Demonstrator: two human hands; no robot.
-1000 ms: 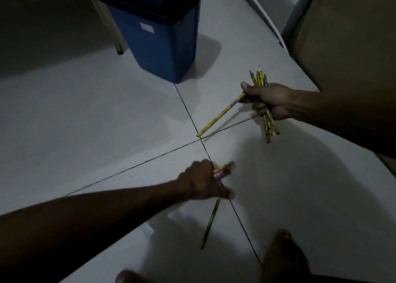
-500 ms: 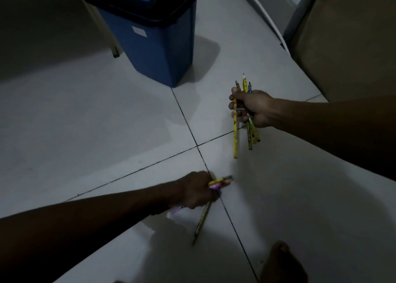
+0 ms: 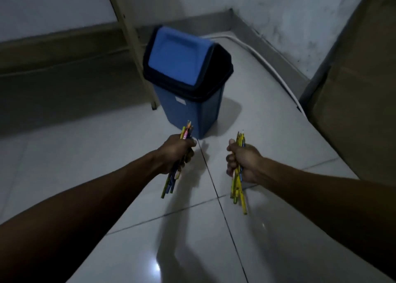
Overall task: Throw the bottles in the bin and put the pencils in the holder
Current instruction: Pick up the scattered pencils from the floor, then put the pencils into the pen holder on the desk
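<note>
Gripping pencil bundles in closed fists, left hand (image 3: 179, 152) and right hand (image 3: 244, 161), tips poking above, shafts hanging below, likely for carrying; bin (image 3: 188, 79) standing beyond; holder not showing.

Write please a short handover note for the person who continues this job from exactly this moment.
Left hand: closed on a bundle of pencils.
Right hand: closed on a second pencil bundle.
The blue bin stands on the floor ahead, flap shut.
No loose pencils or bottles show on the tiled floor; the bin's inside is hidden. No holder is in view.
Left: find the holder and put both bundles in.
</note>
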